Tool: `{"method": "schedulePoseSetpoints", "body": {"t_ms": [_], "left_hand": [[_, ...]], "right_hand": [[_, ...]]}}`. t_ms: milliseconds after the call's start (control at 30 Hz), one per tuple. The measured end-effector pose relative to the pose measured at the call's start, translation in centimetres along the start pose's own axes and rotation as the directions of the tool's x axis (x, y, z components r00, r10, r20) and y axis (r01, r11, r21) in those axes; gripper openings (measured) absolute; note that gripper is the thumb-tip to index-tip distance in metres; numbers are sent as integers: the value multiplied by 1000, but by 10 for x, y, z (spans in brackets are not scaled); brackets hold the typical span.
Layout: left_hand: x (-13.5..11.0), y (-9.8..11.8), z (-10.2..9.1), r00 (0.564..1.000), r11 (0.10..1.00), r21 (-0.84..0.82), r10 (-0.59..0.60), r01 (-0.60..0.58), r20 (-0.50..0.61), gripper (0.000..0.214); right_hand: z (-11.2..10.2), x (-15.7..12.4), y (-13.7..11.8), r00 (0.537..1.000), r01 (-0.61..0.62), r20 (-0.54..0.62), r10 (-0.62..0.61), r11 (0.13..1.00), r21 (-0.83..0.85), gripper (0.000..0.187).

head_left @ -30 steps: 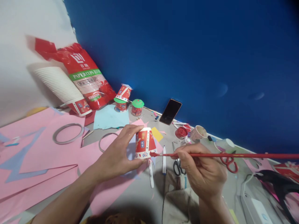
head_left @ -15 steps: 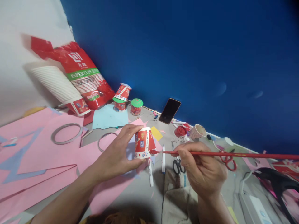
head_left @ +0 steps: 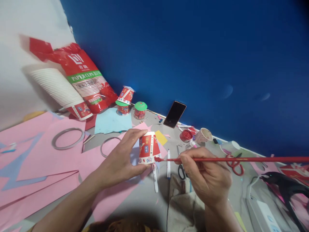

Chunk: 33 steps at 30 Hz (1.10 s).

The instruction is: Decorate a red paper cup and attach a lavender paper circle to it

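My left hand [head_left: 120,161] grips an upside-down paper cup [head_left: 148,148] printed red and white, thumb under its rim and fingers over the top. My right hand [head_left: 207,177] pinches a long red-handled paintbrush [head_left: 241,159]; its red tip touches the cup's lower rim on the right side. The brush handle runs off the right edge. Both hands hover over pink paper [head_left: 48,161] on a grey table [head_left: 154,199].
A red bag of paper cups [head_left: 84,80] and a white cup stack [head_left: 60,90] lean at back left. Decorated cups [head_left: 125,101], a phone [head_left: 175,114], a red paint pot [head_left: 185,136], pens [head_left: 168,159], scissors [head_left: 235,166], tape rings [head_left: 67,138] and a power strip [head_left: 263,212] lie around.
The view has shifted slightly. The cup and brush stay together, with the brush tip still at the cup's lower rim.
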<state>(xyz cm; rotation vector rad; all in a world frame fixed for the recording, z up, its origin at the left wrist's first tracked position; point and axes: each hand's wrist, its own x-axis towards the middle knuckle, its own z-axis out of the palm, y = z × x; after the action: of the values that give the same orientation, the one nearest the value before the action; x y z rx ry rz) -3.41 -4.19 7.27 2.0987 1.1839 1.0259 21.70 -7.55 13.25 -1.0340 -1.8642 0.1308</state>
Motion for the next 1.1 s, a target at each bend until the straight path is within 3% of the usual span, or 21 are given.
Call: {"method": "schedulePoseSetpoints", "body": {"t_ms": [100, 300, 400, 700, 1100], "left_hand": [[0, 0, 1, 1000, 1000, 6, 8, -8, -2, 82], [0, 0, 1, 1000, 1000, 3, 12, -12, -4, 81], [0, 0, 1, 1000, 999, -42, -19, 19, 7, 82], [0, -2, 4, 996, 969, -232, -84, 86, 17, 79], [1, -1, 4, 997, 941, -329, -80, 83, 23, 79]], "right_hand": [[0, -3, 2, 999, -20, -29, 20, 1000, 18, 20], [-7, -9, 10, 963, -85, -255, 84, 996, 9, 14], [-11, -8, 12, 948, -106, -303, 97, 994, -13, 15], [-16, -8, 13, 971, -81, -226, 83, 997, 17, 16], [-9, -7, 10, 983, -35, -176, 47, 997, 69, 19]]}}
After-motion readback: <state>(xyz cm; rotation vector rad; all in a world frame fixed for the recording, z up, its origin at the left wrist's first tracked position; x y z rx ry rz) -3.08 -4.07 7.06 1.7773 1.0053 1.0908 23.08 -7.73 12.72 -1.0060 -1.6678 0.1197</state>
